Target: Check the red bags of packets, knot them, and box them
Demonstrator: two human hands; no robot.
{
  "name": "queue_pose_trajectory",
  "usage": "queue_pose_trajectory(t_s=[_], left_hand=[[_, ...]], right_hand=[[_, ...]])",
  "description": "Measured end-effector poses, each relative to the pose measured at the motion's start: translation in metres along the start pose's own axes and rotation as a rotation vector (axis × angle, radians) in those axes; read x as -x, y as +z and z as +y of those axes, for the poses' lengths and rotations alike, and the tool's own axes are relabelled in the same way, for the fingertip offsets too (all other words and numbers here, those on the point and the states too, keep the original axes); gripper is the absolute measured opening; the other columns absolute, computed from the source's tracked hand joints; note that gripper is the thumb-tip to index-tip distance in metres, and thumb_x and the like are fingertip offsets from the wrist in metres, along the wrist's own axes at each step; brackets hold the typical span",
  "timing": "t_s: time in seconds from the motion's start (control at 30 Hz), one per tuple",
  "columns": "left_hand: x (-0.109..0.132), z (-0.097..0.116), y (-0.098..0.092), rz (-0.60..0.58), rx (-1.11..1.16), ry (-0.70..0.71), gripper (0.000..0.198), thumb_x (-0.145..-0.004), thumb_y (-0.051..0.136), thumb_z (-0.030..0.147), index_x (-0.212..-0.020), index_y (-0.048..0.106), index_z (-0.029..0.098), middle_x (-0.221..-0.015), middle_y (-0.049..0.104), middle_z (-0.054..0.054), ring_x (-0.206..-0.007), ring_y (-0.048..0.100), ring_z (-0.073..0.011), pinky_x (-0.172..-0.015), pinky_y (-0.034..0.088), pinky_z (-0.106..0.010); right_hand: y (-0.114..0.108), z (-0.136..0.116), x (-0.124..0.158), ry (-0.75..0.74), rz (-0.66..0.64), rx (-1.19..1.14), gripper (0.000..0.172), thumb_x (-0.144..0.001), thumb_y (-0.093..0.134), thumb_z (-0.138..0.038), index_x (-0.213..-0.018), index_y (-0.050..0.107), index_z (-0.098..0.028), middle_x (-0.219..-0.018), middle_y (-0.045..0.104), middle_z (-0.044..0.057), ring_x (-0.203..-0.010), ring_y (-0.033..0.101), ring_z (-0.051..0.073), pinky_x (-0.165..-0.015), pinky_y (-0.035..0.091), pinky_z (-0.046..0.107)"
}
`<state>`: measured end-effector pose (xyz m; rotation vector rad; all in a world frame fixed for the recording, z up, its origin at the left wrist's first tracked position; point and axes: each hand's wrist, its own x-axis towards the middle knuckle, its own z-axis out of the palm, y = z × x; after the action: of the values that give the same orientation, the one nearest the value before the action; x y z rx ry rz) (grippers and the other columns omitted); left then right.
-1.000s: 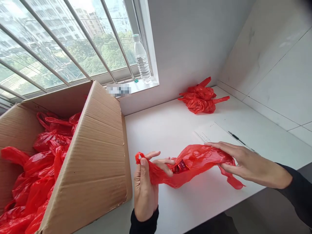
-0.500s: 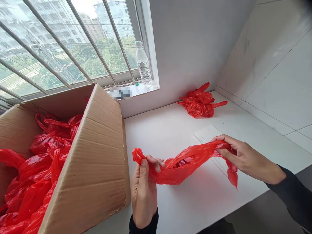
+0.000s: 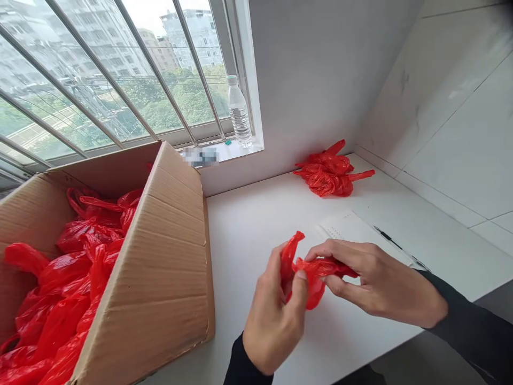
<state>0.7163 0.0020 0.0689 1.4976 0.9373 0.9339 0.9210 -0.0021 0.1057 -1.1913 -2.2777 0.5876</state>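
Observation:
A red plastic bag is bunched between my two hands above the white table. My left hand pinches one gathered end, which sticks up past the fingers. On the other side, my right hand grips the opposite end between thumb and fingers. The hands are close together, almost touching, and cover much of the bag. Its contents are hidden now. Under and behind the right hand lies a white paper sheet with small print.
An open cardboard box at the left holds several red bags. More red bags lie by the back wall. A black pen rests near the sheet. A water bottle stands on the windowsill.
My hands have come together from wide apart, the left moving right and the right moving slightly left. The stretched bag is now bunched up. The pen has come into view.

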Motion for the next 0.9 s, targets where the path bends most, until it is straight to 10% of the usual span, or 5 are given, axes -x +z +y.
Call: queue_pose_trajectory(t_s=[0.17,0.3,0.5,0.7,0.9], left_hand=[[0.002,-0.005,0.016,-0.186,-0.155,0.013,0.008,-0.085,0.058,0.016,-0.084,0.062,0.023,-0.087,0.066,-0.002,-0.076,0.054,-0.0181,-0.066,0.043,-0.029],[-0.006,-0.020,0.018,-0.151,-0.041,-0.072,0.032,-0.091,0.050,0.022,-0.060,0.042,0.021,-0.057,0.044,0.002,-0.057,0.037,-0.0132,-0.053,0.031,-0.027],[-0.012,-0.026,0.003,-0.081,0.202,-0.234,0.053,-0.101,0.033,0.059,-0.082,0.064,0.020,-0.067,0.055,-0.001,-0.051,0.034,-0.0104,-0.049,0.029,-0.027],[-0.014,-0.027,-0.002,-0.089,0.376,-0.354,0.062,-0.095,0.034,0.074,-0.081,0.062,0.020,-0.061,0.051,0.000,-0.049,0.034,-0.0105,-0.048,0.028,-0.027],[-0.011,-0.026,-0.001,-0.147,0.430,-0.330,0.053,-0.097,0.044,0.064,-0.067,0.053,0.021,-0.054,0.047,0.001,-0.049,0.039,-0.0116,-0.053,0.035,-0.028]], right_hand=[[0.005,-0.014,-0.010,-0.145,-0.030,0.118,0.027,-0.093,0.058,-0.014,-0.119,0.057,-0.023,-0.097,0.072,-0.001,-0.076,0.066,0.014,-0.062,0.047,0.028],[-0.006,-0.017,-0.011,-0.178,0.021,0.048,0.041,-0.094,0.064,-0.021,-0.133,0.052,-0.025,-0.096,0.072,-0.001,-0.079,0.069,0.016,-0.066,0.053,0.029],[-0.009,-0.004,-0.004,0.057,0.862,-0.146,0.014,-0.095,0.066,-0.030,-0.109,0.064,-0.032,-0.099,0.067,0.001,-0.093,0.066,0.021,-0.086,0.055,0.038],[0.032,0.011,0.000,0.220,0.302,-0.149,0.021,-0.100,0.058,-0.039,-0.120,0.058,-0.032,-0.105,0.065,0.001,-0.102,0.062,0.021,-0.089,0.051,0.039],[0.035,0.010,-0.006,0.197,0.204,-0.249,0.008,-0.101,0.055,-0.031,-0.106,0.061,-0.029,-0.094,0.060,0.000,-0.089,0.059,0.017,-0.081,0.050,0.033]])
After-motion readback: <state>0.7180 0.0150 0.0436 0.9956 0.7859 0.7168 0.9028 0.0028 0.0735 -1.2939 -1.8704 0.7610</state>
